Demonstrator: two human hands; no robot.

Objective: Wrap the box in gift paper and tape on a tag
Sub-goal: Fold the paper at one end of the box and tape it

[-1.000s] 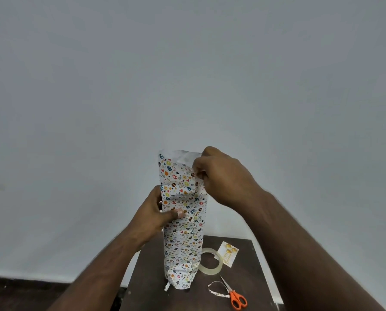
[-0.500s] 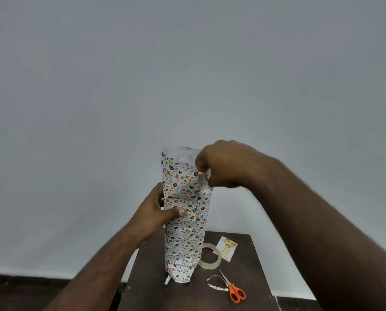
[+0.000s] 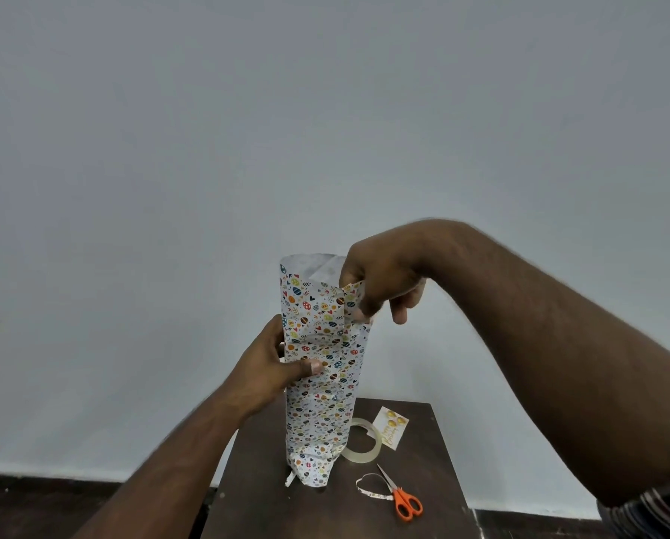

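While my left hand [image 3: 265, 369] steadies the upright wrapped box [image 3: 321, 375], my right hand [image 3: 380, 284] pinches the open top paper; folding, taping come next.

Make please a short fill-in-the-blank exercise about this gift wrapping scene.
1. The scissors have ____ handles.
2. The wrapped box stands ____ on the table.
3. The tape roll lies between the box and the ____.
4. The right hand pinches the paper at the box's ____ end.

Missing words: orange; upright; tag; top
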